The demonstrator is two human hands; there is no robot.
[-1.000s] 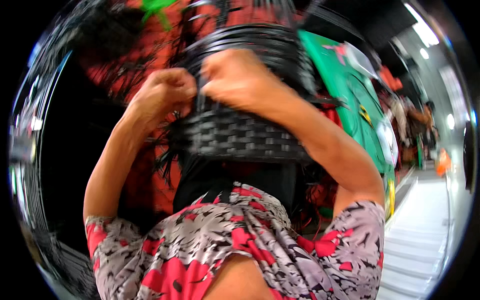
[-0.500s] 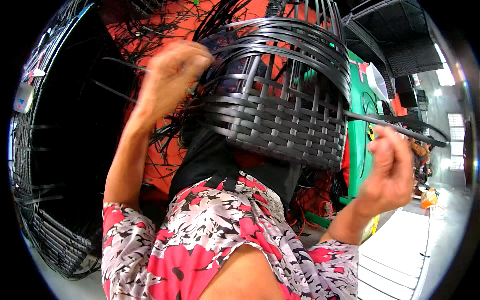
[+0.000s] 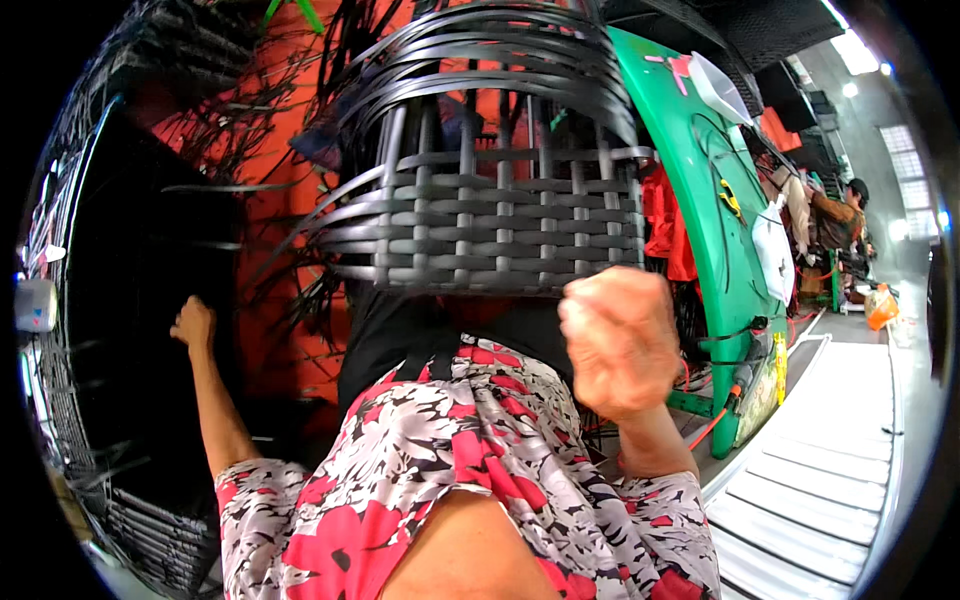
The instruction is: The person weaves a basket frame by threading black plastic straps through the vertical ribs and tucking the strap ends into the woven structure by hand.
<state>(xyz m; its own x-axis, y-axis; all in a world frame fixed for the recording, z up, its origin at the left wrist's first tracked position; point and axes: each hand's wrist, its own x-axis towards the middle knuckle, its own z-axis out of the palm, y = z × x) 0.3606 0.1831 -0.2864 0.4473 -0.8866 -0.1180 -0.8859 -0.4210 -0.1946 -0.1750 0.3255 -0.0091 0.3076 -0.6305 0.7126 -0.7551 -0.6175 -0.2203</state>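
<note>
In front of my lap stands a dark grey woven panel (image 3: 490,225) of flat plastic strips, its lower part closely plaited over upright strips. Curved loose strips (image 3: 500,50) arch across its upper part. Stretched far out to the left, my left hand (image 3: 195,322) is closed, away from the panel; what it grips, if anything, is too small to tell. My right hand (image 3: 622,345) is curled closed in front of the panel's lower right corner, slightly blurred. Whether it holds anything is hidden. A strip bends at the panel's right edge, above that hand.
Loose dark strips (image 3: 290,290) trail from the panel's left side over a red surface (image 3: 310,355). A large black piece (image 3: 150,400) stands at the left. To the right are a green table (image 3: 690,200) with a yellow-handled tool (image 3: 730,198), a white slatted frame (image 3: 820,470) and another person (image 3: 840,215).
My left hand has swung away from the panel, down and far left. My right hand has come inward to its lower right corner. The strip that stuck out right now lies close to the edge.
</note>
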